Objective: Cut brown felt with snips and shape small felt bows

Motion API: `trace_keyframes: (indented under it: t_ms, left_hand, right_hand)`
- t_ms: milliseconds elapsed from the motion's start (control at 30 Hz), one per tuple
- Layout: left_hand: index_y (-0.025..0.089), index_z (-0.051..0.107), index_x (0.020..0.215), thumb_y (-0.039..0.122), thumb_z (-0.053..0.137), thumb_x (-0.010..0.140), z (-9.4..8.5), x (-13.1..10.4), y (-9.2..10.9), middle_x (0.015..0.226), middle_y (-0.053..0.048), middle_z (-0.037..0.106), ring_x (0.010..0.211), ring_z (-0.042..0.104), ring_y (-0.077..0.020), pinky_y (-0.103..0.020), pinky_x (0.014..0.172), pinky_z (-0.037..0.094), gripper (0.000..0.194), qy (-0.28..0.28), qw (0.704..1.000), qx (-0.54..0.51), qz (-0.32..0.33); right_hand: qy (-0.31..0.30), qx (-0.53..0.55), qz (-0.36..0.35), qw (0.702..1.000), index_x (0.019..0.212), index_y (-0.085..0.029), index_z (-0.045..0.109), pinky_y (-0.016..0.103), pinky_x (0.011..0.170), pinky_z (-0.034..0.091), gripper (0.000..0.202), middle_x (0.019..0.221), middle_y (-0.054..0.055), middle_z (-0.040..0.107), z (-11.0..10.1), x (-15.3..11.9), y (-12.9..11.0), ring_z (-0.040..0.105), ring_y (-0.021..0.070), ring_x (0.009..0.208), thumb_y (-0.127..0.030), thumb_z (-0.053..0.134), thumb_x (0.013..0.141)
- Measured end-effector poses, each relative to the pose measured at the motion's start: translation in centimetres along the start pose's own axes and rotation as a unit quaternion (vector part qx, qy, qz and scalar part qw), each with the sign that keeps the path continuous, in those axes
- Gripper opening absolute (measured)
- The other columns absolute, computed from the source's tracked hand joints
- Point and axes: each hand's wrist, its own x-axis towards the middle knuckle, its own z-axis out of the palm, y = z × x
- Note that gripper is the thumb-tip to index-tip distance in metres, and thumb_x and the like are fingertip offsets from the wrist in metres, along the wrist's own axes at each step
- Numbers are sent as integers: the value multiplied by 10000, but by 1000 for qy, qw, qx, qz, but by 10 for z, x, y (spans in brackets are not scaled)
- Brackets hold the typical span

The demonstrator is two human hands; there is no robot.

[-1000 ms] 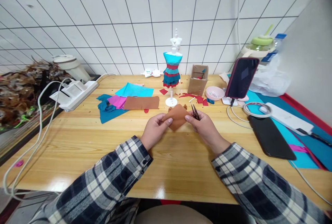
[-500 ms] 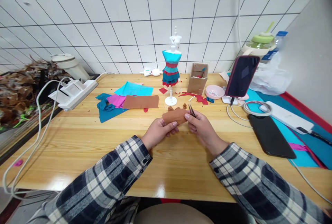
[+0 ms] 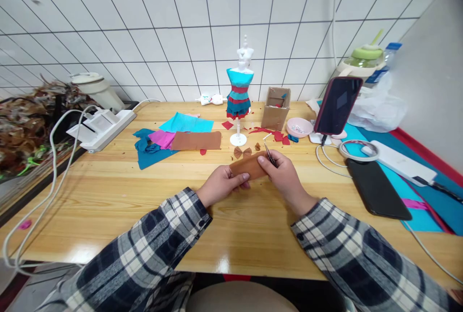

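A brown paper-like strip (image 3: 249, 166) is stretched between both hands above the table. My left hand (image 3: 221, 184) pinches its left end, thumb on top. My right hand (image 3: 285, 177) grips the right end and also holds small dark scissors (image 3: 269, 156), points up. Just beyond lie a brown bow-shaped piece (image 3: 242, 153) and a small brown scrap (image 3: 257, 146). Behind them stands a white mini mannequin (image 3: 246, 55) wearing a layered turquoise, red and dark teal dress (image 3: 239, 91). A larger brown piece (image 3: 197, 141) lies to the left.
Turquoise, magenta and teal sheets (image 3: 155, 150) lie left, near a power strip (image 3: 104, 128). A cardboard box (image 3: 275, 109), pink bowl (image 3: 299, 128) and red scraps (image 3: 278, 136) sit behind right. Farther right are an upright phone (image 3: 337, 109) and a black phone (image 3: 378, 189).
The brown strip has tilted, its right end higher, and shifted slightly right. The bow-shaped piece beyond it is now more exposed. The scissors' tips look closer together.
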Motion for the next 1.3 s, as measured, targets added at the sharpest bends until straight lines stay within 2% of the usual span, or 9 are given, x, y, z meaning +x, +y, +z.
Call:
trace_keyframes:
  t_ms: [67,133,267,400,533,767,1300]
  left_hand:
    - [128,706,758,449,713,735,-2,2,-2,684,-66,705,589,590,-136,-235,539,426,321,48,997,-63,0]
    - [136,701,831,427,727,732,-5,4,-5,754,-63,715,648,612,-128,-212,539,419,309,88,985,-146,-3]
    - [139,685,895,345,768,709,-8,8,-9,833,-50,713,763,636,-120,-202,636,451,290,105,961,-254,-10]
    - [123,670,851,334,782,692,-6,8,-10,753,-23,685,707,615,-97,-213,672,455,287,107,959,-263,-5]
    - [113,659,819,342,781,687,-3,8,-8,698,-8,656,659,587,-88,-208,633,436,292,102,964,-247,-4]
    - [115,659,856,384,767,691,-3,8,-8,720,-24,655,674,586,-110,-216,598,426,333,103,974,-201,15]
    - [118,646,815,404,751,708,-4,9,-9,721,-20,657,628,572,-93,-214,602,431,323,128,967,-221,4]
  right_hand:
    - [-6,36,44,998,877,-207,512,210,410,267,302,608,-61,408,0,-2,-1,322,77,449,-508,482,869]
    - [-41,42,87,994,885,-216,484,205,368,244,340,582,-70,391,1,-4,-1,297,74,403,-540,383,902]
    - [-154,4,104,983,884,-209,472,205,411,373,360,591,-56,499,6,-8,5,477,92,436,-552,365,909]
    - [-243,-25,131,961,906,-213,446,195,425,399,328,668,-27,616,9,-10,9,588,106,475,-532,372,919]
    - [-246,-63,121,960,896,-213,444,190,404,387,294,651,-27,626,9,-10,7,574,102,439,-500,388,924]
    - [-240,-89,95,962,929,-205,484,188,404,397,279,651,-30,607,9,-10,7,524,82,418,-470,397,929]
    - [-255,-102,85,958,894,-210,466,186,405,366,264,669,-33,615,8,-10,5,515,77,420,-456,381,938]
